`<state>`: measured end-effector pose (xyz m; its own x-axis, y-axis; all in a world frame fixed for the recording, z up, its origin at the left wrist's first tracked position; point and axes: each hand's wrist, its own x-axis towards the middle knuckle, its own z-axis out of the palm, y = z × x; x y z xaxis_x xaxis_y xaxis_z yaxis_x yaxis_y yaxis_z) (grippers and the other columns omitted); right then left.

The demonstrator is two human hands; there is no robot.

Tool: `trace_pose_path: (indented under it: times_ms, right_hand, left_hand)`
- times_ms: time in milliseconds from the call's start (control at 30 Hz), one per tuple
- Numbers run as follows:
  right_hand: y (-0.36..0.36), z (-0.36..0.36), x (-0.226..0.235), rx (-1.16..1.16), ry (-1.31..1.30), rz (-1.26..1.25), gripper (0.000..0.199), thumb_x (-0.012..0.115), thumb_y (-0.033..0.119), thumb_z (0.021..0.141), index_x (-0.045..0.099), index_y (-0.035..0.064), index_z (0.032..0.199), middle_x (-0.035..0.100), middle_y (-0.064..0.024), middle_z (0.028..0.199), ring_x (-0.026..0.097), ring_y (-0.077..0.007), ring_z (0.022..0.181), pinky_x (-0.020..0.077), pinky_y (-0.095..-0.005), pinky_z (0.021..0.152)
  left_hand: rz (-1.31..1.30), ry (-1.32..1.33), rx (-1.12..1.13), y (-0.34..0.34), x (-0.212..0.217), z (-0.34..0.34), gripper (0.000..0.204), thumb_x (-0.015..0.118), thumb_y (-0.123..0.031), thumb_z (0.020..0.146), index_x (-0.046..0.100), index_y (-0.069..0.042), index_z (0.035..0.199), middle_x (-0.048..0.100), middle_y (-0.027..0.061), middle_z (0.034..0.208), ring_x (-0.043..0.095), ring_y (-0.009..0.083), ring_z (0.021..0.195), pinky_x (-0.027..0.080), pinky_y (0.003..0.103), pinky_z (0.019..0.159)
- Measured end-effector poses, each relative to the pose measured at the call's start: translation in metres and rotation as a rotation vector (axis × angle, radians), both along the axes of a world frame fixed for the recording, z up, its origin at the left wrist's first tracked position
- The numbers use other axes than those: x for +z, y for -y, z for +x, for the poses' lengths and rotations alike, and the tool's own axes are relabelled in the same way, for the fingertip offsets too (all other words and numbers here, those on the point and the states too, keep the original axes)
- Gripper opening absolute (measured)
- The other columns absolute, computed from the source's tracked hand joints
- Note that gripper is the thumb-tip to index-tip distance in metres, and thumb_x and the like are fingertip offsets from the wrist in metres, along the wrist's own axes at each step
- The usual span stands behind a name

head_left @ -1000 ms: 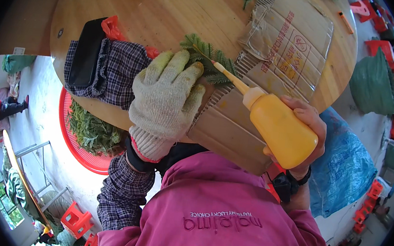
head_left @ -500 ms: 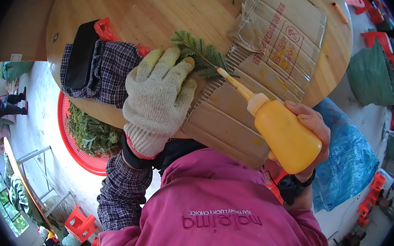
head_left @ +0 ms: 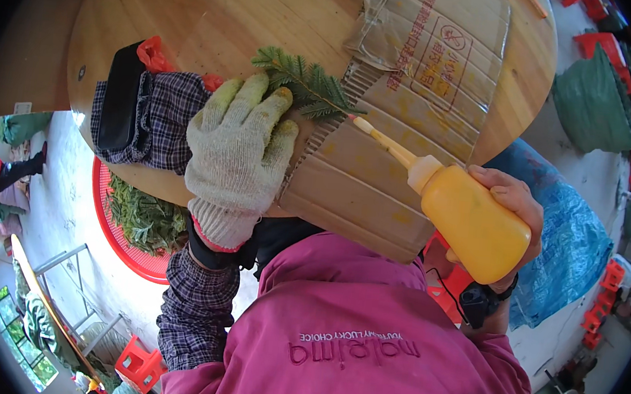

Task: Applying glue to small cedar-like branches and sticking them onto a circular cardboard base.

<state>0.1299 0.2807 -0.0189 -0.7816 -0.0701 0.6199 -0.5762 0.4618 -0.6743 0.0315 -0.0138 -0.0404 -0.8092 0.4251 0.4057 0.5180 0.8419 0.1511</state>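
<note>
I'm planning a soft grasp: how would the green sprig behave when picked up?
The green sprig is probably light, being small and thin-stemmed. Its slender, leafy tip may bend. With side shoots splayed outward, it seems unlikely to roll.

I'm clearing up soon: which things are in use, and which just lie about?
Apparently in use:
- yellow bottle, in the right hand
- sprig, at its nozzle
- cardboard
- glove, on the left hand

Seemingly lying about:
- phone
- checked cloth
- blue sheet
</note>
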Motion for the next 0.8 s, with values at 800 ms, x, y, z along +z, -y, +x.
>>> trace_pose_path:
  times_ms: [800]
  right_hand:
    - [-0.035, 0.005, -0.011, -0.136, -0.026, -0.278, 0.087, 0.097, 0.044, 0.064, 0.051, 0.0008, 0.124, 0.063, -0.0229, 0.114, 0.065, -0.034, 0.107, 0.0558, -0.046, 0.092]
  left_hand:
    - [0.319, 0.46, -0.137, -0.02, 0.117, -0.099, 0.043, 0.063, -0.007, 0.089, 0.063, -0.004, 0.132, 0.061, 0.0182, 0.139, 0.06, 0.039, 0.125, 0.048, 0.038, 0.106]
